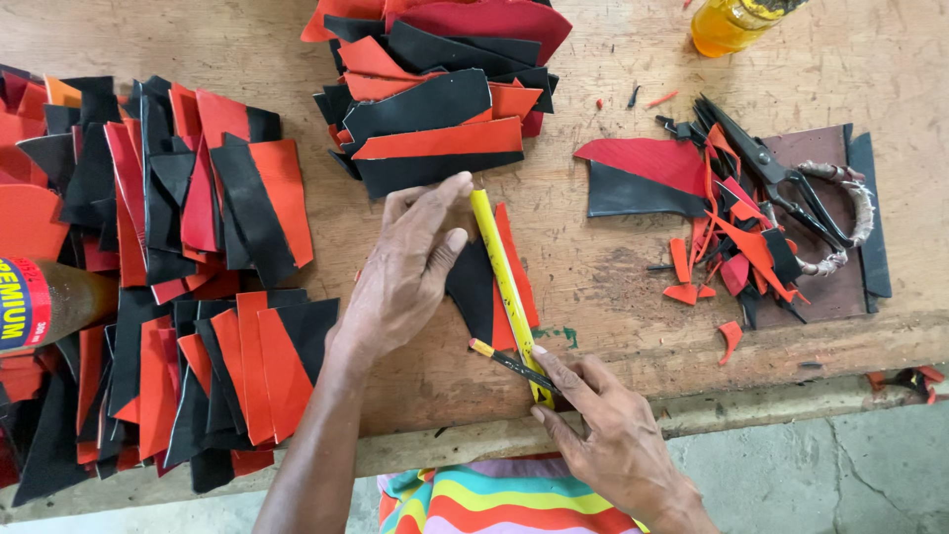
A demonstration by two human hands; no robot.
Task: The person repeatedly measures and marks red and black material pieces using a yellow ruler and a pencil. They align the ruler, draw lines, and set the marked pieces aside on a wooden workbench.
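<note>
Hands are both busy: left hand (410, 267) flat on the yellow ruler (506, 287) pinning a thin, floppy-looking black-and-red piece (482, 287) to the tabletop (613, 277), right hand (613, 435) pinching a pencil (509, 363), so I'd press near the edge, since it probably slides.

wooden workbench (633, 287), leather-piece piles (188, 287), scissors (791, 188), bottle (727, 22)
</note>
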